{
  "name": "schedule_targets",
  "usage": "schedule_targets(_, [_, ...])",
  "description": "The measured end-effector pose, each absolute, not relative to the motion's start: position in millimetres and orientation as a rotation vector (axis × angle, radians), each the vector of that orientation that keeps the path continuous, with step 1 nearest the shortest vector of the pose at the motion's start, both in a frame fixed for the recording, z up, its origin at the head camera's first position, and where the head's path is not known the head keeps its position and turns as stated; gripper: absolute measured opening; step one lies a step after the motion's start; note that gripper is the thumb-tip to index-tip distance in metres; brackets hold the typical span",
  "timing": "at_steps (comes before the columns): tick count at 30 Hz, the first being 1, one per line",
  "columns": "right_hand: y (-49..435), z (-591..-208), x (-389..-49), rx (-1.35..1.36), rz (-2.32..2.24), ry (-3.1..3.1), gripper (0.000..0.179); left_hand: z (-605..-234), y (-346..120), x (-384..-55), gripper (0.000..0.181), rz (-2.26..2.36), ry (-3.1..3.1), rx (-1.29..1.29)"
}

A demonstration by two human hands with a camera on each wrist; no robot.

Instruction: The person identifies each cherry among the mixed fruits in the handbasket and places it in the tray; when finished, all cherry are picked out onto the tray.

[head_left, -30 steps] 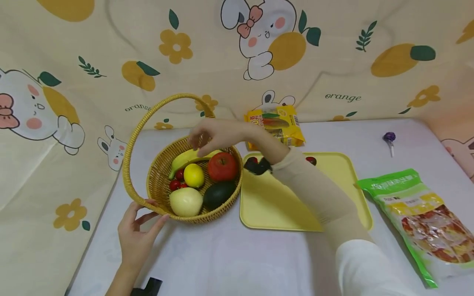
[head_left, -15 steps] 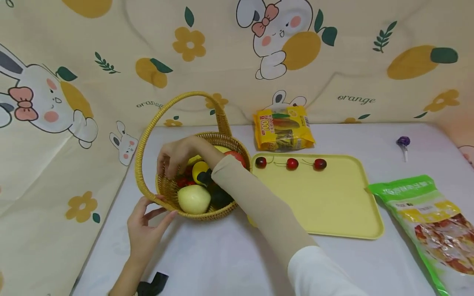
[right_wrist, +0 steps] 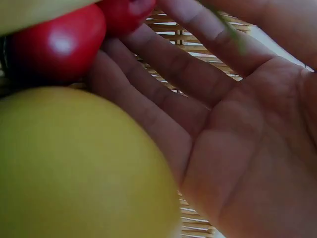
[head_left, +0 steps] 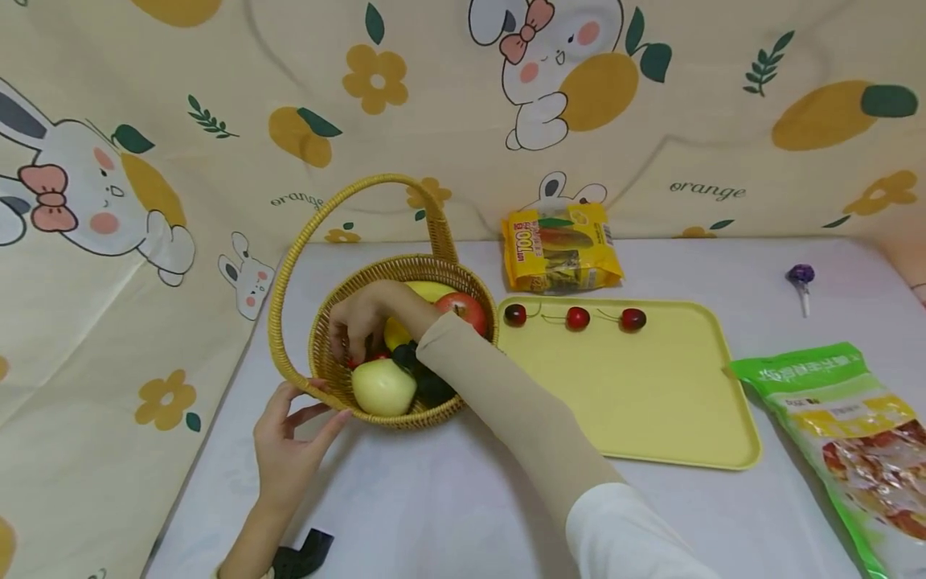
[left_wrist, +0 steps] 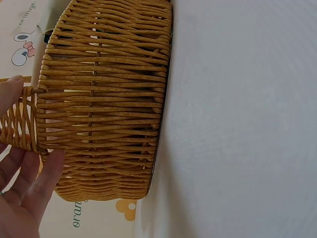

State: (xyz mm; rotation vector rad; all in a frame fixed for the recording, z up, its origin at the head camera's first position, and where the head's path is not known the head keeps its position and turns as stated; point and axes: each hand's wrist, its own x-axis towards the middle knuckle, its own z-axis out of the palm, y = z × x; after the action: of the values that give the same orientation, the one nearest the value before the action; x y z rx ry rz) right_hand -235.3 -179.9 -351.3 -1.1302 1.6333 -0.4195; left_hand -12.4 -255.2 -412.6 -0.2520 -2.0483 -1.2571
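A wicker basket (head_left: 437,414) with a tall handle holds a banana (head_left: 430,289), a red apple (head_left: 466,308), a pale yellow-green fruit (head_left: 383,388), a dark avocado (head_left: 432,388) and cherries. My left hand (head_left: 292,442) grips the near-left rim at the handle's foot; the left wrist view shows thumb and fingers on the weave (left_wrist: 104,109). Inside the basket, my right hand (head_left: 369,318) reaches down at the left side. In the right wrist view its long fingers (right_wrist: 163,64) extend beside red cherries (right_wrist: 57,44), next to a round yellow fruit (right_wrist: 79,163); the fingertips are hidden.
Right of the basket lies a yellow tray (head_left: 622,394) with three cherries (head_left: 577,318) along its back edge. Behind it stands a yellow snack packet (head_left: 560,249). A green-topped bag (head_left: 846,434) lies at the right, a purple lollipop (head_left: 801,276) beyond it. A patterned cloth hangs behind.
My right hand has moved left from above the banana and down into the basket near the cherries. The left hand keeps its hold on the basket. The head view has shifted slightly.
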Motion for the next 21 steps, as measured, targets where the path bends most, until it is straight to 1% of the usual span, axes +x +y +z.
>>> schedule_targets(9, [-178.7, -352.3, -236.3, -1.164, -0.454, 1.587, 0.03, -413.5, -257.0, -12.2, 0.051, -1.253, -2.053, -0.245])
schedule_targets(16, [-176.6, -357.0, -238.5, -1.206, -0.515, 1.547, 0.019, -420.6, -261.2, -13.7, 0.053, -1.258, -2.052, -0.245])
schedule_targets(21, [-174.1, -353.6, -237.8, -1.215, -0.593, 1.561, 0.021, -422.3, -262.2, -13.0, 0.054, -1.256, -2.055, -0.241])
